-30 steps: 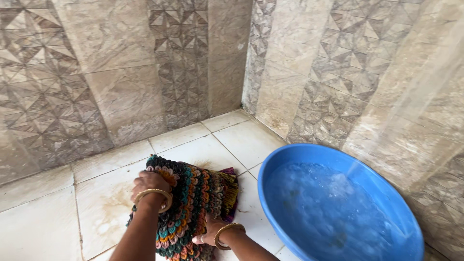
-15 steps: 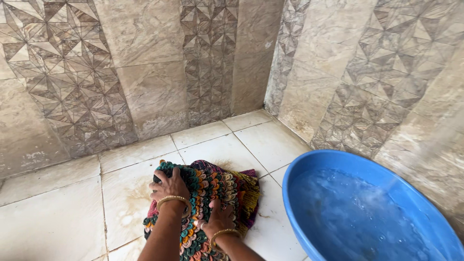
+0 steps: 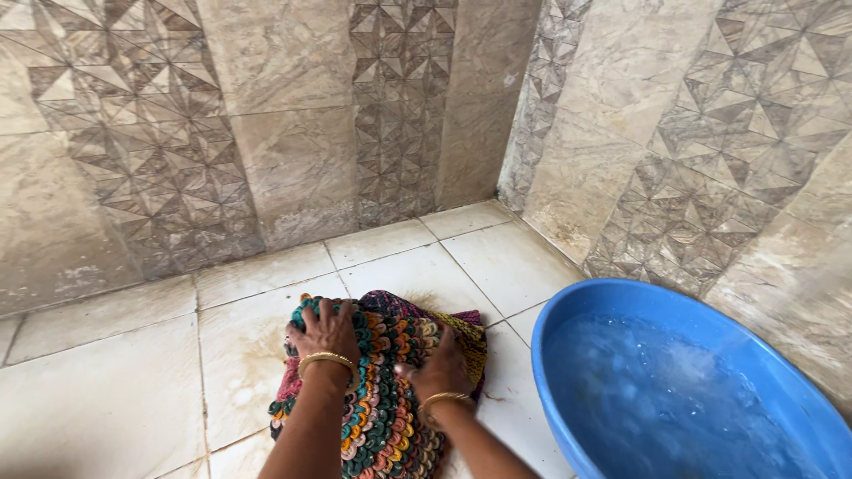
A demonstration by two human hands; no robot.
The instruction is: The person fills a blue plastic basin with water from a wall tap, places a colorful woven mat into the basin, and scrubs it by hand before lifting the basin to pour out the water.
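Note:
A thick multicoloured knitted mat [image 3: 390, 404] lies bunched on the white tiled floor [image 3: 115, 390]. My left hand [image 3: 326, 330] grips its far left edge, fingers curled over the top. My right hand [image 3: 439, 365] presses down on the mat's right side, fingers closed into the fabric. Both wrists wear gold bangles.
A large blue basin [image 3: 674, 306] full of soapy water stands on the floor right of the mat. Patterned beige wall tiles [image 3: 293, 133] meet in a corner behind. Brown stains mark the floor tile left of the mat.
My right hand has moved up from the mat's lower right edge onto its top right side. The left hand has shifted slightly forward. The camera view panned left.

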